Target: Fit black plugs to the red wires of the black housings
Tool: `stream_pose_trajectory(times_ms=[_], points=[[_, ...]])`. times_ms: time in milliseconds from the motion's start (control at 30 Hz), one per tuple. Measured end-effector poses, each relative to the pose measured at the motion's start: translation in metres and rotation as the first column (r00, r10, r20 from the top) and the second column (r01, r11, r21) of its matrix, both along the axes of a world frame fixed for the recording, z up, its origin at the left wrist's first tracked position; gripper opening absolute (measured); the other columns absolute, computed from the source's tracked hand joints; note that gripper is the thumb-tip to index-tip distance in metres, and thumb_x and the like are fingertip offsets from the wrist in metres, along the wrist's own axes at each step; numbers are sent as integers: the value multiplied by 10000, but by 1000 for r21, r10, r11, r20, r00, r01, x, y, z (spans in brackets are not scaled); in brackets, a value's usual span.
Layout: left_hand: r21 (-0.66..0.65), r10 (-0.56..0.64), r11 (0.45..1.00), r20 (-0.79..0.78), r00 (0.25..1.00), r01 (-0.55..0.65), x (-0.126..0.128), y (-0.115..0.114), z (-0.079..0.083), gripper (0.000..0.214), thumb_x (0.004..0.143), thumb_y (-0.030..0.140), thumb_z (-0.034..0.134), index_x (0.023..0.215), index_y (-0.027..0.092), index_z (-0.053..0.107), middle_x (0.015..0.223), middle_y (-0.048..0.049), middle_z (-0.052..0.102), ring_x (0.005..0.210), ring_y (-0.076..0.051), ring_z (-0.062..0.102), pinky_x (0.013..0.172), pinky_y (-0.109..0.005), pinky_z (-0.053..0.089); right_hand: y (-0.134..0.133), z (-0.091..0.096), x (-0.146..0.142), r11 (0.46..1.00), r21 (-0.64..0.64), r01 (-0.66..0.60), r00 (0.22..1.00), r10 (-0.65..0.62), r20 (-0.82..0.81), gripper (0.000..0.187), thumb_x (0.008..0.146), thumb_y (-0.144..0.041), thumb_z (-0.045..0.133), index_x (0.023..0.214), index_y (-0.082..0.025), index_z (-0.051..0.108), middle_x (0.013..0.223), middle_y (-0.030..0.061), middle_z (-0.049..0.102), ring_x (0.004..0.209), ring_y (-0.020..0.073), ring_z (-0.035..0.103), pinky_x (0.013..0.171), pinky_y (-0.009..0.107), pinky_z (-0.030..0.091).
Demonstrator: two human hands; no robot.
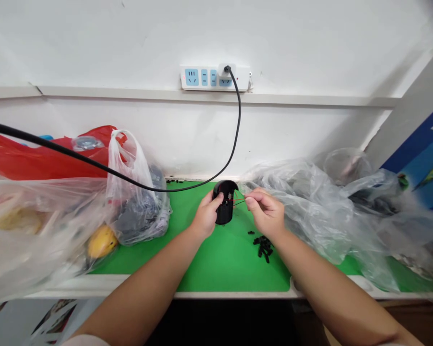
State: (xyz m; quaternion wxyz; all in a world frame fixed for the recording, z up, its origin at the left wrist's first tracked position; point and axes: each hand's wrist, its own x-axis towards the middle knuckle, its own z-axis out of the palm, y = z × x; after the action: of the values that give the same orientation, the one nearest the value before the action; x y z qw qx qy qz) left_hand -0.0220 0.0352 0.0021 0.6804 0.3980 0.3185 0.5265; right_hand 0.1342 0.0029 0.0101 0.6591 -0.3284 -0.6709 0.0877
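Note:
My left hand (pixel 206 215) grips a black curved plastic housing (pixel 224 216) by its left side, thumb laid over its open front. Small parts show inside the housing, too small to name. Thin red and black wires (pixel 239 199) run out of it to the right. Their far ends are pinched between the thumb and fingers of my right hand (pixel 264 211). Below that hand, a small pile of black plastic pieces (pixel 262 247) lies on the green mat (pixel 216 264).
A black cable (pixel 240 105) hangs from the wall power strip (pixel 202 78) and sweeps left above the table. Filled clear bags (pixel 140 211) and a red bag (pixel 75 158) crowd the left. Clear plastic bags (pixel 310 206) cover the right, beside a blue printed box (pixel 426 154).

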Motion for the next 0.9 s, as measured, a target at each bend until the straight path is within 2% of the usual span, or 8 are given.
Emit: stream_pose_trajectory(times_ms=[167, 367, 600, 700, 900], points=[[53, 54, 997, -1, 999, -54, 0, -1, 0, 397, 685, 380, 748, 994, 156, 641, 801, -24, 669, 689, -157, 618, 664, -268, 479, 0, -5, -3, 998, -59, 39, 993, -32, 113, 110, 863, -257, 575, 828, -204, 665, 701, 25, 607, 652, 151, 568, 621, 317, 486], [4, 50, 999, 0, 999, -50, 0, 1, -4, 462, 664, 422, 760, 1026, 161, 638, 815, -28, 665, 710, -171, 621, 684, -289, 474, 0, -5, -2, 996, -45, 80, 994, -77, 72, 130, 863, -275, 573, 851, -203, 680, 692, 23, 610, 642, 151, 567, 610, 317, 489], [-46, 46, 998, -70, 996, -49, 2, 1, -4, 438, 703, 460, 724, 1000, 161, 604, 767, -36, 655, 658, -192, 640, 588, -286, 482, 0, -4, -1, 997, 8, 80, 996, -81, 45, 122, 846, -225, 597, 904, -220, 704, 732, 25, 652, 667, 153, 599, 622, 322, 506], [-101, 30, 994, -59, 998, -36, 2, 1, -3, 441, 710, 440, 722, 1029, 166, 589, 790, -43, 655, 647, -205, 654, 571, -306, 500, 0, -3, -2, 997, 36, 70, 997, -71, 23, 121, 841, -204, 600, 903, -216, 702, 730, 23, 656, 662, 151, 602, 619, 322, 505], [-144, 42, 988, -22, 999, -45, 1, 1, 0, 358, 745, 387, 696, 992, 157, 574, 794, -67, 668, 653, -218, 665, 548, -307, 509, 0, -4, -2, 997, 14, 78, 997, -79, 22, 107, 844, -216, 590, 874, -199, 691, 713, 30, 634, 648, 154, 591, 607, 323, 498]])
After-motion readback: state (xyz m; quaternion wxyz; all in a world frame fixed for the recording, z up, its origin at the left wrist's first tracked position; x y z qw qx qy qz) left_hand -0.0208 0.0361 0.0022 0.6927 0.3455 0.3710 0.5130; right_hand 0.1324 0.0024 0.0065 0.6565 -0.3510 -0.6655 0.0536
